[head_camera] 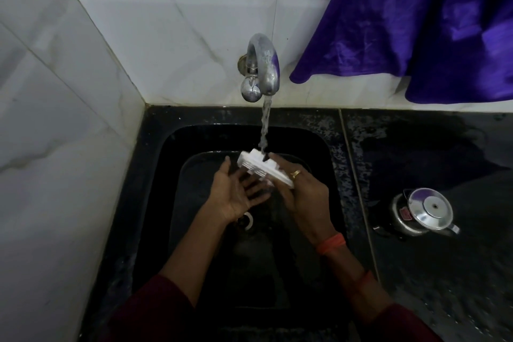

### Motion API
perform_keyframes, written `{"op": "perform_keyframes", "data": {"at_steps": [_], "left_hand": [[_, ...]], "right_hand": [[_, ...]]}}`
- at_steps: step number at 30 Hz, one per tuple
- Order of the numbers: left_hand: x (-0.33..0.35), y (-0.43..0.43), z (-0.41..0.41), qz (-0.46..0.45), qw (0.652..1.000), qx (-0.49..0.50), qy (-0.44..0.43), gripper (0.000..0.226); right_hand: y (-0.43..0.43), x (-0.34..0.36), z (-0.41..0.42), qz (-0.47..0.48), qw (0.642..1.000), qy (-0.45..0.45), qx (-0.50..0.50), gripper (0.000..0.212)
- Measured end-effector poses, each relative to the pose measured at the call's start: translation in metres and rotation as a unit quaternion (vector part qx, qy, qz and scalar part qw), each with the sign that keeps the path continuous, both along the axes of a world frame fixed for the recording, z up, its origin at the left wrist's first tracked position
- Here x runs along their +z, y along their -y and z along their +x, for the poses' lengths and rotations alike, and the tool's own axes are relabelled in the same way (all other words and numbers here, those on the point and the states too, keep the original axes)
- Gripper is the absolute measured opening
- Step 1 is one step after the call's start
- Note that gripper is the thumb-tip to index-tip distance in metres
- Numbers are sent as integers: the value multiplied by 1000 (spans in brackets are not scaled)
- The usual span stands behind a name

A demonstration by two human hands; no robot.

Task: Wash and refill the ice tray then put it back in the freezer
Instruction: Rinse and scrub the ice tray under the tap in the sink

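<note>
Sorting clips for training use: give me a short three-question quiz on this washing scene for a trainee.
1. True or false: water from the tap falls onto the ice tray.
2. Which hand grips the tray? A left, B right, C both.
3. Fill in: the steel pot stands to the ___ of the sink.
Key: 1 true. 2 B: the right hand grips it; the left hand lies open beneath. 3 right.

A single head-worn wide-angle camera looks steeply down, close over the black rectangular sink basin point(323, 175). It faces the white tiled back wall point(194, 22) and curved chrome tap point(265, 64) at the sink's far edge.
</note>
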State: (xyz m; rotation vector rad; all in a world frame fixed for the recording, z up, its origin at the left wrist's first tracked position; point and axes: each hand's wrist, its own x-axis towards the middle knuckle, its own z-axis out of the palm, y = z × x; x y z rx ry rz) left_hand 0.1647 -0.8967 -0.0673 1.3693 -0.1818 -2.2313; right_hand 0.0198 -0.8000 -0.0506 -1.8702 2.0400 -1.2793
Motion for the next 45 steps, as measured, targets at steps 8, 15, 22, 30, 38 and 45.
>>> {"op": "perform_keyframes", "data": {"at_steps": [8, 15, 22, 30, 38, 45], "left_hand": [[-34, -22, 5, -68, 971, 9, 228, 38], [-51, -37, 29, -61, 972, 39, 222, 38], [-38, -32, 36, -112, 982, 72, 136, 53], [-31, -13, 52, -153, 980, 69, 107, 56], [-39, -6, 81, -157, 976, 119, 97, 56], [-43, 9, 97, -170, 968, 137, 123, 61]], "right_hand": [[5, 4, 8, 46, 961, 221, -161, 29], [4, -22, -1, 73, 873, 393, -281, 32], [2, -48, -2, 58, 798, 536, -268, 34], [14, -46, 13, 78, 763, 607, -208, 32], [35, -50, 33, 127, 749, 629, -162, 32], [55, -46, 42, 156, 718, 662, -149, 40]]}}
